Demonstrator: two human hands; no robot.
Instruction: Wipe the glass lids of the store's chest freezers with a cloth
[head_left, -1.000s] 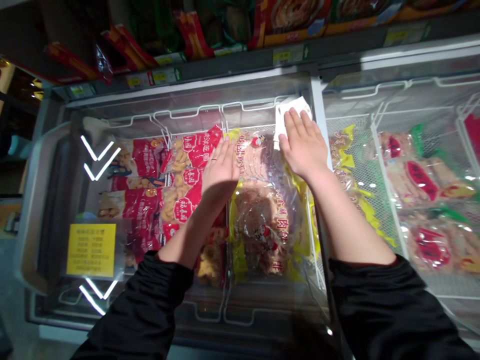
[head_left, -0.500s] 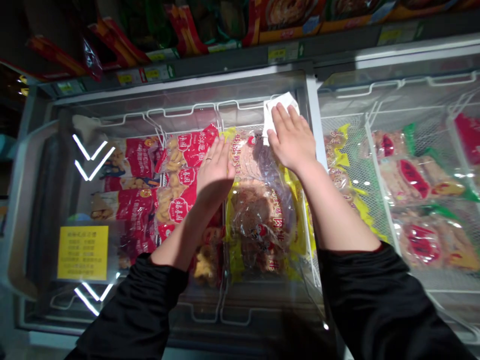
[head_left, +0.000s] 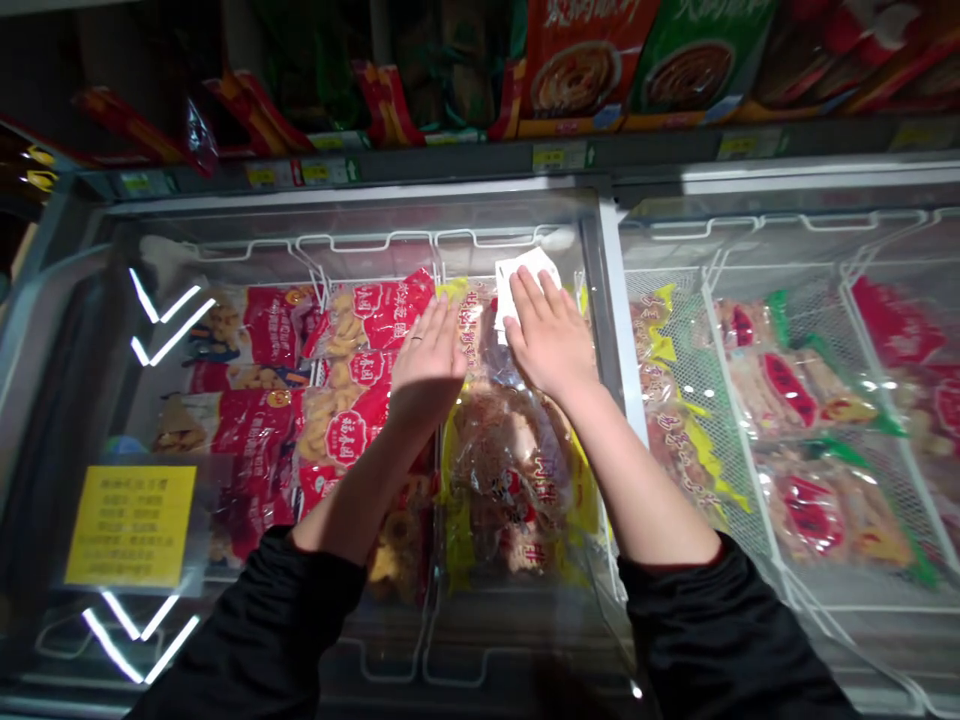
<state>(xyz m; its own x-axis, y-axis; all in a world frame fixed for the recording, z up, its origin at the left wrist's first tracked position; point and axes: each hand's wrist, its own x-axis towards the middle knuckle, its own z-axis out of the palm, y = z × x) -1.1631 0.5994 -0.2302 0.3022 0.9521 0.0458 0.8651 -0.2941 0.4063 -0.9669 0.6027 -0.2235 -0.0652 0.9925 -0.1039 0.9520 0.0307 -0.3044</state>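
Observation:
My right hand (head_left: 547,335) lies flat with its fingers stretched out, pressing a folded white wipe (head_left: 523,280) against the clear freezer lid (head_left: 525,625). Part of the wipe is hidden under the palm and fingers. My left hand (head_left: 427,360), with a ring on one finger, rests flat on the same lid and holds nothing. Under the glass, red bags of frozen food (head_left: 356,395) lie below and beside my left hand. Yellow-edged clear packs of frozen meat (head_left: 510,470) lie below my right hand.
A yellow notice (head_left: 131,525) is at the lid's left. A pale frame bar (head_left: 626,330) divides this freezer from a second one holding clear packs with red labels (head_left: 814,510). Above the back edge runs a shelf with boxed goods (head_left: 577,70) and price tags.
My right hand has slid left across the lid with the wipe, away from the frame bar. My left hand stays nearly in place. The view has tilted up, showing more of the shelf.

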